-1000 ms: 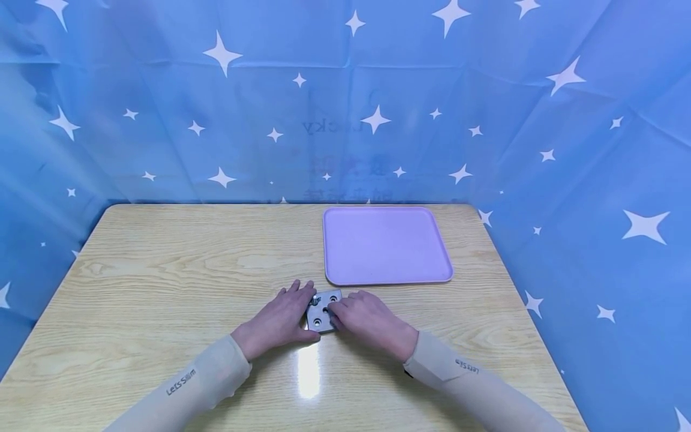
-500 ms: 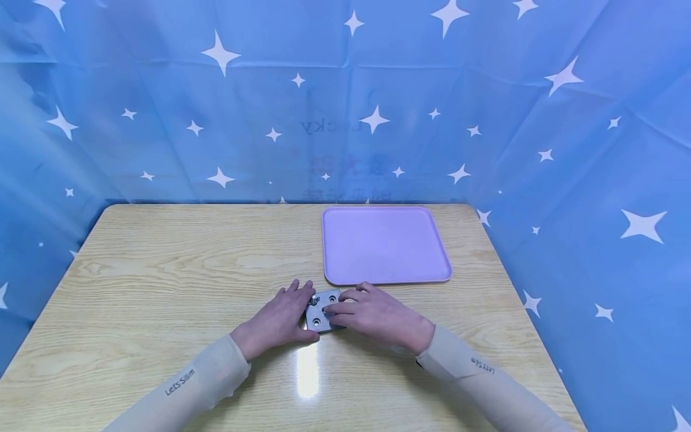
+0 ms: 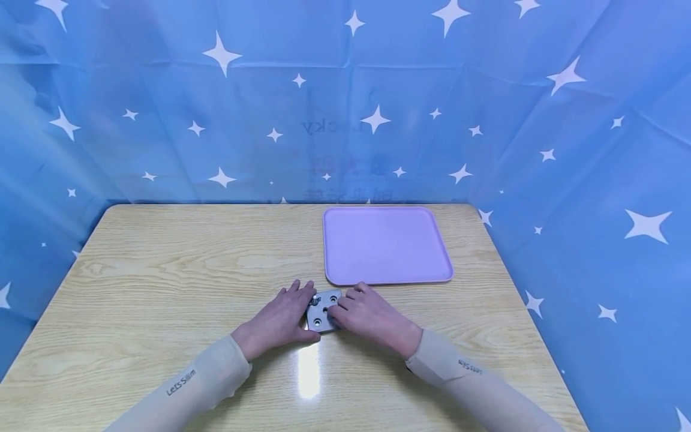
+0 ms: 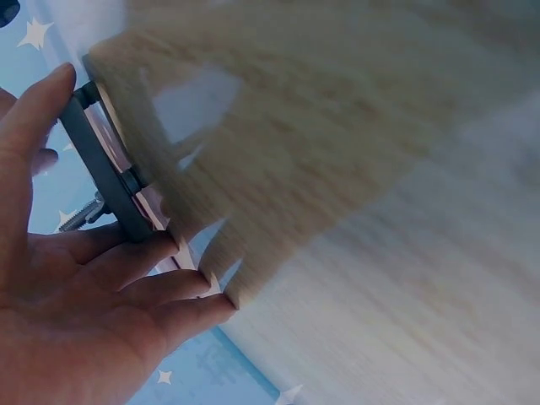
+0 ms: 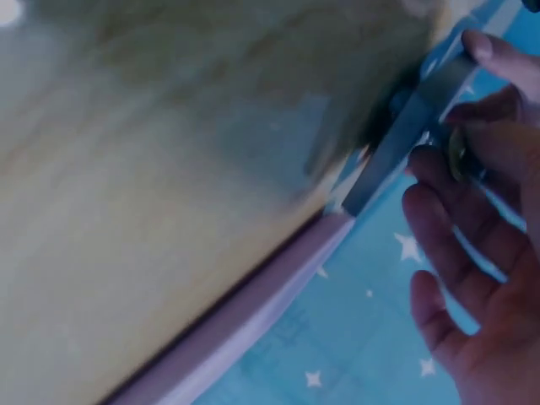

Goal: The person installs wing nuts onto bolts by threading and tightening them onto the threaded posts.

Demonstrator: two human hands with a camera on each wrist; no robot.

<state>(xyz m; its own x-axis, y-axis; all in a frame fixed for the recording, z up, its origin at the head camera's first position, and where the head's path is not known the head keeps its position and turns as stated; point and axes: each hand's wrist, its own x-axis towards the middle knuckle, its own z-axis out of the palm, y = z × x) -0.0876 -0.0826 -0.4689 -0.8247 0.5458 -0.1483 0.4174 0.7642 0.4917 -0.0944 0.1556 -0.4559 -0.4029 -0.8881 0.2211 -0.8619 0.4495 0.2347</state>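
A square grey metal plate (image 3: 326, 318) with several countersunk holes lies near the middle of the table, raised a little on short dark feet. My left hand (image 3: 278, 318) holds its left side, thumb at the near corner and fingers at the far one. A threaded screw (image 4: 83, 215) stands in the plate beside those fingers. Over the plate's right side, my right hand (image 3: 372, 318) has its fingers curled. In the right wrist view its thumb and fingers pinch a small screw (image 5: 458, 153) with a rounded, yellowish head; the fingers partly hide it.
A shallow purple tray (image 3: 385, 246) sits behind the plate, towards the right. The wood-grain table (image 3: 189, 258) reaches back to a blue curtain (image 3: 259, 102) with white stars. A bright reflection shows on the near tabletop.
My right hand lifted and spread its fingers to the right half a second ago. Now it is back closer over the plate with fingers curled. My left hand and the plate stay in place.
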